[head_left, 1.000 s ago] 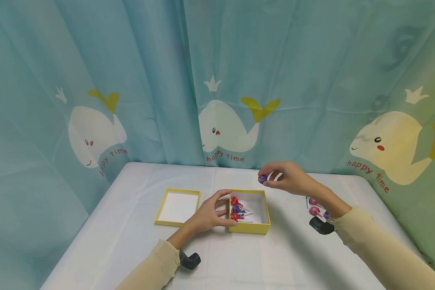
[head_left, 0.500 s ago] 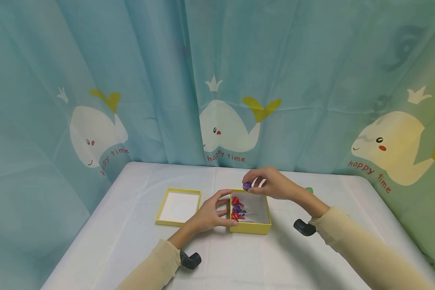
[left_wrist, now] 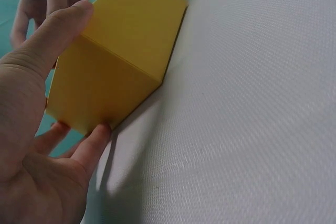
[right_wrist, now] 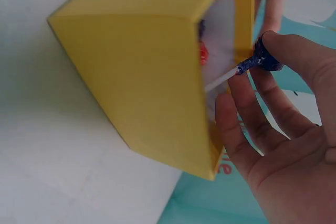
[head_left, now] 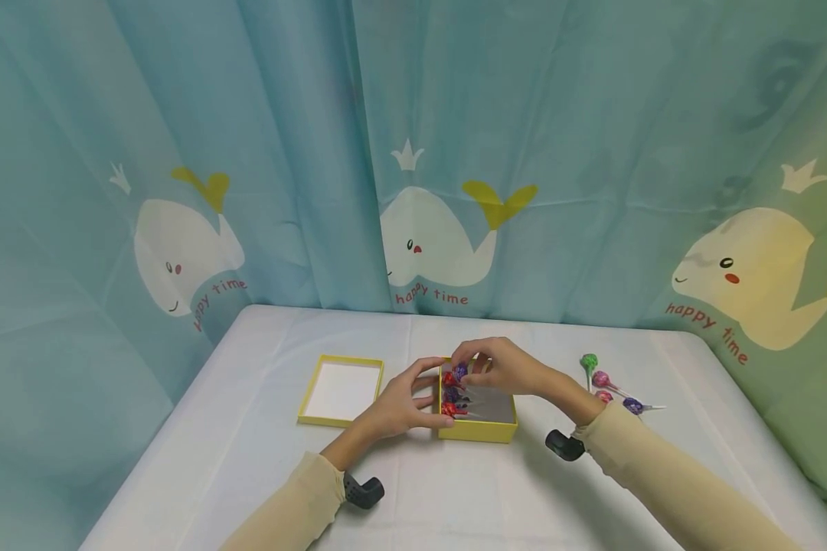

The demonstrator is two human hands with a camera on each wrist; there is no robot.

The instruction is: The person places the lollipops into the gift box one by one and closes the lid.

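My right hand pinches a purple-wrapped lollipop by its round head, over the back left of the open yellow box. In the right wrist view the white stick of the lollipop points down into the box. My left hand grips the box at its left end, with the thumb at the front rim and fingertips against the side wall in the left wrist view. Red lollipops and a purple lollipop lie along the left inside of the box, partly hidden.
The shallow yellow lid, white inside, lies left of the box. On the right are a green lollipop, pink lollipops and another purple lollipop. A blue curtain with whales hangs behind the white-covered table.
My right hand has carried the purple lollipop left and down, from right of the box to inside its back left rim. The left hand keeps its place on the box.
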